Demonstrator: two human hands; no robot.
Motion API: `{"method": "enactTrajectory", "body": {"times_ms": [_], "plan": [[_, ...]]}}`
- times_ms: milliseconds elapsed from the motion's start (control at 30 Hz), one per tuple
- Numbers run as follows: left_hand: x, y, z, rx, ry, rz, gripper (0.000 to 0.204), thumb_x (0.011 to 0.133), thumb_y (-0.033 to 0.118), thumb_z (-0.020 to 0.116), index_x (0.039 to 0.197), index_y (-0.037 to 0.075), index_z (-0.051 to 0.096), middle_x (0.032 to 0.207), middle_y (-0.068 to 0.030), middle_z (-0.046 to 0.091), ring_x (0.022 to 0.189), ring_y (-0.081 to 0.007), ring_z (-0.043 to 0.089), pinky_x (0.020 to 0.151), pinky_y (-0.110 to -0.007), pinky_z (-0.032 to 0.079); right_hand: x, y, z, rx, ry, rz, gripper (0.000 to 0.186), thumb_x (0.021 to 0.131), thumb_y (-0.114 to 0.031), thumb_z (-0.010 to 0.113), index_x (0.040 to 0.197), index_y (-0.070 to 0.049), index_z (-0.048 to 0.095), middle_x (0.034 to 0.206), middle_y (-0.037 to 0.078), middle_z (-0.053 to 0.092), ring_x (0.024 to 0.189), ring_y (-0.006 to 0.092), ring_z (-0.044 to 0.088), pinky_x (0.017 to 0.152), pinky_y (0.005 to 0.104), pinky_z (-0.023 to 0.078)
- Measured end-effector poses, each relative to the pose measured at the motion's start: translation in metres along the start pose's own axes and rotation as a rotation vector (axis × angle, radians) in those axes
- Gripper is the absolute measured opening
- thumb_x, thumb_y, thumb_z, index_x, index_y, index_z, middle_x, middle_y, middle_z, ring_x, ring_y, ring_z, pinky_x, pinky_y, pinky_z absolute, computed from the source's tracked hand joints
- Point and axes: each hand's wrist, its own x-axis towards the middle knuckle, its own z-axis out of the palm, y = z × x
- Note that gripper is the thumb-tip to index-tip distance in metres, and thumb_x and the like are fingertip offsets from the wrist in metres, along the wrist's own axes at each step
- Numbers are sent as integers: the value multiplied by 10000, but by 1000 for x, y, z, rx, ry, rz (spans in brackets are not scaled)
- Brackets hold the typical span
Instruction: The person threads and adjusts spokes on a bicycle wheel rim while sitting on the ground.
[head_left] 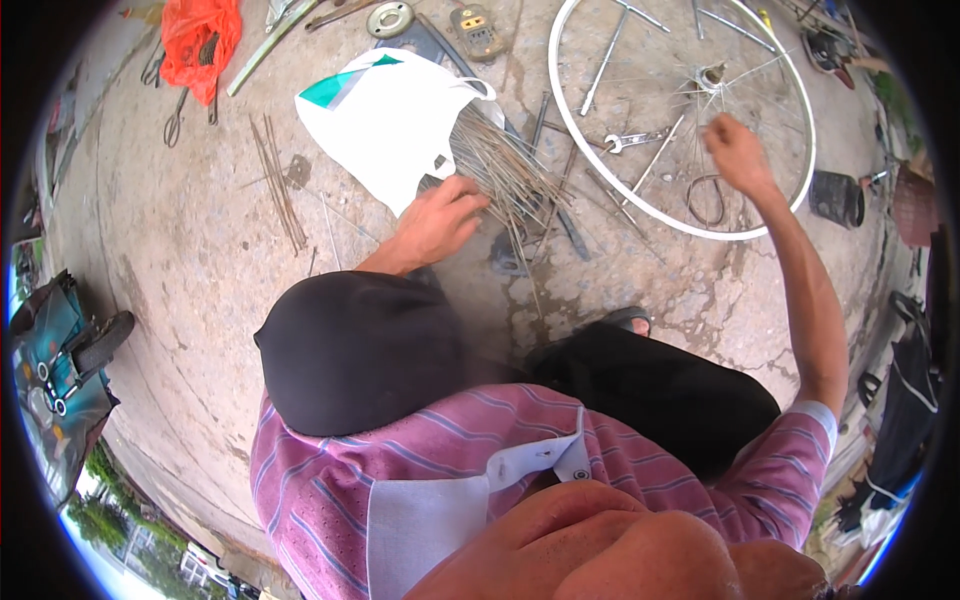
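My left hand (440, 222) is at the mouth of a white plastic bag (365, 130), its fingers bent and slightly apart beside a bundle of thin metal spokes (500, 160). The spokes spill out of the bag onto the ground. Whether the fingertips touch them I cannot tell. Over the right part of a white bicycle wheel rim (556, 75) my right hand (738, 152) is closed and a little blurred; what it holds, if anything, is hidden. The wheel lies flat, with a hub (711, 78) inside and some spokes running from it.
A wrench (635, 140) and a coiled brown loop (706, 200) lie within the rim. Beyond the bag are a round metal disc (390, 18) and a yellowish socket block (476, 35). A red bag (200, 50) lies far left, a black container (837, 200) right of the wheel.
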Motion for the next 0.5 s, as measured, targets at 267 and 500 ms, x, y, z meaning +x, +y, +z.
{"method": "enactTrajectory", "body": {"times_ms": [267,500], "plan": [[29,18,-52,-164,-29,98,246,839,-59,691,1076,7,706,1043,-143,676,924,-317,680,797,-361,562,-60,319,-17,53,733,809,571,949,-473,544,1066,59,717,1102,314,700,1086,453,676,938,490,510],[104,76,-125,64,-142,261,227,828,-75,677,1042,-2,700,984,-140,690,888,-313,697,774,-370,564,-57,227,17,1533,560,905,340,1076,-218,370,1243,16,552,992,173,705,691,227,642,564,397,537]]}}
